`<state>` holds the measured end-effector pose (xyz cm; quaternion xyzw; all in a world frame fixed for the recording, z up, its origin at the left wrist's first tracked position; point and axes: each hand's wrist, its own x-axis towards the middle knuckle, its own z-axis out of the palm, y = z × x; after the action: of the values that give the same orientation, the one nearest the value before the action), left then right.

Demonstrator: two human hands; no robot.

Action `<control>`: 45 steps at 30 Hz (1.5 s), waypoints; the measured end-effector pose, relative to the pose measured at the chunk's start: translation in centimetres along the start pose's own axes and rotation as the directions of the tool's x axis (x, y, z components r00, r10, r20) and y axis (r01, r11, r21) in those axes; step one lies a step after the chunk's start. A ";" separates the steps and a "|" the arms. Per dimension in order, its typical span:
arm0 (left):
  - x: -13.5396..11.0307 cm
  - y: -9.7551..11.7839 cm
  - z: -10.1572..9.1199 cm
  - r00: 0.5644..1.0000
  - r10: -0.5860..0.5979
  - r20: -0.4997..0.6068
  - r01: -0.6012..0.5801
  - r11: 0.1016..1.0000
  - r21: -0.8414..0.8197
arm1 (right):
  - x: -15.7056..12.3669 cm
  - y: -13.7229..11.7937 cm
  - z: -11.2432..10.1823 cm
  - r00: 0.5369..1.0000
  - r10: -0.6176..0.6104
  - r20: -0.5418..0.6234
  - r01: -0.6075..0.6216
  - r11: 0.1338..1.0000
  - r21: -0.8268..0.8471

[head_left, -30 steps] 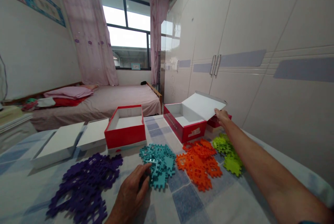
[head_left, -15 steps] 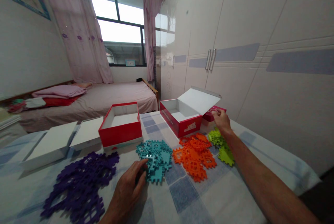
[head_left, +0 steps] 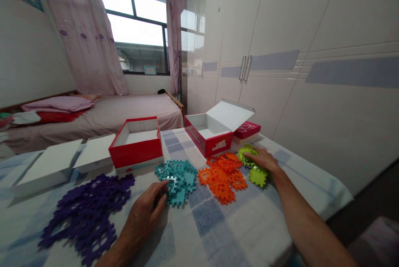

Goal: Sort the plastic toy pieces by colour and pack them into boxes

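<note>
My left hand (head_left: 144,207) rests on the tablecloth with loosely bent fingers, thumb and forefinger apart. Its fingertips touch the near left edge of a heap of teal interlocking plastic pieces (head_left: 182,177). My right hand (head_left: 264,160) lies palm down on lime-green interlocking pieces (head_left: 257,176), its thumb stretched over one of them and its other fingers partly hidden. Between the two hands is a pile of orange pieces (head_left: 222,177). Dark purple pieces (head_left: 90,213) are spread out left of my left hand.
Behind the heaps stand an open red box (head_left: 137,155) and a red box with a raised white lid (head_left: 212,144). A pink box (head_left: 247,130) sits beside it. Two white trays (head_left: 51,167) lie at the left. Beyond are a bed (head_left: 134,107) and a wardrobe (head_left: 280,105).
My right hand has come away from the pink box and down onto the green pieces. My left hand keeps its place by the teal heap. The camera view has shifted slightly.
</note>
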<state>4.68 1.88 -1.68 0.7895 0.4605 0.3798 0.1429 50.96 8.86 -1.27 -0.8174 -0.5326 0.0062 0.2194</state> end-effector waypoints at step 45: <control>0.1 0.6 -0.3 0.999 -0.026 0.036 0.027 0.999 -0.025 | 4.8 -15.3 -7.4 0.997 -0.069 -0.038 0.070 0.555 0.829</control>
<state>4.90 1.64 -1.08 0.7880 0.4634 0.3698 0.1662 41.58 15.61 12.08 -0.5969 -0.4988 0.2467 0.5780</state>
